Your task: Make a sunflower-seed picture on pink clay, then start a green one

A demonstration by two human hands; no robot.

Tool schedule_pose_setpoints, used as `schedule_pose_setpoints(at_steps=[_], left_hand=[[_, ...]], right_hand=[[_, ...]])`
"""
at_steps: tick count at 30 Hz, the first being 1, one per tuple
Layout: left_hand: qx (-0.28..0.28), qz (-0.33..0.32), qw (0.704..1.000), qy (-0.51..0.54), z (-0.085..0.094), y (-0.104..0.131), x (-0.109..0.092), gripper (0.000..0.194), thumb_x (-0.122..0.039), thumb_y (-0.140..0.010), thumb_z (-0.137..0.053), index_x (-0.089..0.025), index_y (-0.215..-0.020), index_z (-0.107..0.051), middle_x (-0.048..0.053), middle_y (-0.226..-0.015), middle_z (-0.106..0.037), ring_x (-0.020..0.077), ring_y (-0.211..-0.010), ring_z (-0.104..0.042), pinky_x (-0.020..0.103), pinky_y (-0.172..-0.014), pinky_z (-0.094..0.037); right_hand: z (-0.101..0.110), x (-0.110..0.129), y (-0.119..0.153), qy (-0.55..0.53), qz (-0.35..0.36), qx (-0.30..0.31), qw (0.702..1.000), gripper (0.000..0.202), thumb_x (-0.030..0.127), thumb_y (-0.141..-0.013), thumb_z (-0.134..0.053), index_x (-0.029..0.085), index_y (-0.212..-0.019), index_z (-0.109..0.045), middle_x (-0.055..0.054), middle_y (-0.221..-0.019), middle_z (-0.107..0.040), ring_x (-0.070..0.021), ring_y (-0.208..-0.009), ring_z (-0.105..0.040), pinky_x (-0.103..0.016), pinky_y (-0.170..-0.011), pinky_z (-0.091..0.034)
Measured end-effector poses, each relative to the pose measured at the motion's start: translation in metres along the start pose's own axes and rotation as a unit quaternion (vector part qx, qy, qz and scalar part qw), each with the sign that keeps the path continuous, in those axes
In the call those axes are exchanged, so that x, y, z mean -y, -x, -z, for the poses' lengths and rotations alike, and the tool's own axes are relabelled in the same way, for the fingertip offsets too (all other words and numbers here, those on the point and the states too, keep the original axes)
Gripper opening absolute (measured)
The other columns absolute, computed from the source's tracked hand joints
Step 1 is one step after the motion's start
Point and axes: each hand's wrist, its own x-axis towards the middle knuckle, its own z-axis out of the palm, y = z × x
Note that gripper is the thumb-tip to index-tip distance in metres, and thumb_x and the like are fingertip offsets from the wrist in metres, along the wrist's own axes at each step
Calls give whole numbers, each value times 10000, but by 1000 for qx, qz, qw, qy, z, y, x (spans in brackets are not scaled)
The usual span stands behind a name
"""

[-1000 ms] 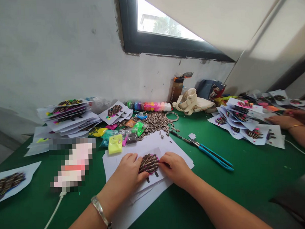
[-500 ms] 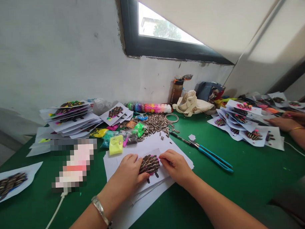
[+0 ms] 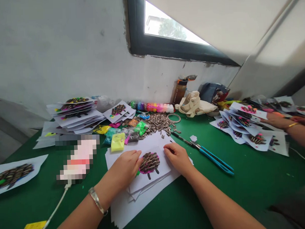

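Observation:
In front of me lies a white paper card point(image 3: 157, 180) with an animal picture: a seed-covered body point(image 3: 149, 162) edged in pink clay, two dark legs below and a green bit at its left. It rests on several loose white sheets point(image 3: 125, 209). My left hand point(image 3: 126, 167), with a silver bangle at the wrist, is over the card's left side, fingers closed beside the seeds; what they pinch, if anything, is hidden. At the card's right edge is my right hand point(image 3: 177, 158), fingers curled together. Whether it grips anything does not show.
Behind the sheets lie a heap of sunflower seeds point(image 3: 159, 123) and clay packets point(image 3: 117, 142). Blue-handled tweezers point(image 3: 216, 160) lie to the right. Stacked seed pictures point(image 3: 75, 119) stand at left, others point(image 3: 243, 124) at right, near another person's hand point(image 3: 276, 121). A cable point(image 3: 55, 209) crosses the left side.
My right hand has drawn back from the seed body to the card's edge. My left hand has shifted left and its thumb has left the card's front, showing the green bit. The view has shifted slightly.

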Motion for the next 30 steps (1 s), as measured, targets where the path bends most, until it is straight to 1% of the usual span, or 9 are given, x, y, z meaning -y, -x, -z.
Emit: schedule_pose_setpoints(at_steps=[5, 10, 15, 22, 26, 30], left_hand=[[-1, 50, 999, 19, 12, -1, 5, 377, -241, -941, -363, -155, -1158, -659, 114, -1179, -694, 248, -1103, -631, 382, -977, -481], [-5, 88, 996, 17, 20, -2, 3, 387, -197, -914, -372, -140, -1158, -668, 102, -1169, -705, 232, -1099, -639, 363, -988, -476], [-1, 97, 995, 22, 20, -2, 4, 373, -202, -916, -381, -144, -1133, -679, 94, -1147, -713, 222, -1080, -647, 346, -963, -491], [-19, 95, 995, 15, 18, -2, 8, 354, -210, -929, -398, -150, -1128, -685, 88, -1152, -715, 217, -1063, -652, 343, -961, -487], [-11, 97, 995, 0, 16, -2, 8, 350, -208, -934, -398, -161, -1116, -693, 80, -1119, -725, 217, -1035, -661, 330, -937, -493], [-8, 104, 995, 0, 14, -3, 7, 344, -197, -927, -418, -151, -1131, -691, 92, -1134, -720, 229, -1041, -660, 333, -936, -491]], right_hand=[[1, -3, -2, -5, 10, 0, 1000, 190, 239, -846, -512, 210, -839, -700, -43, -856, -698, -194, -811, -629, -313, -762, -469], [2, -7, -2, -13, 9, 7, 1000, 193, 261, -850, -508, 206, -845, -693, -44, -854, -692, -201, -812, -626, -322, -767, -463], [2, -9, -3, -19, -2, 15, 1000, 195, 272, -854, -505, 199, -851, -686, -51, -876, -692, -206, -840, -626, -330, -788, -454], [5, -10, -4, -11, 6, 16, 1000, 202, 275, -861, -497, 191, -853, -681, -63, -871, -688, -205, -819, -620, -328, -770, -454], [5, -13, -4, -2, 13, 15, 1000, 208, 266, -863, -490, 183, -857, -681, -67, -872, -686, -206, -827, -619, -328, -778, -455], [4, -15, -4, 1, 13, 14, 1000, 222, 269, -865, -480, 183, -859, -684, -67, -878, -685, -202, -826, -621, -317, -772, -456]])
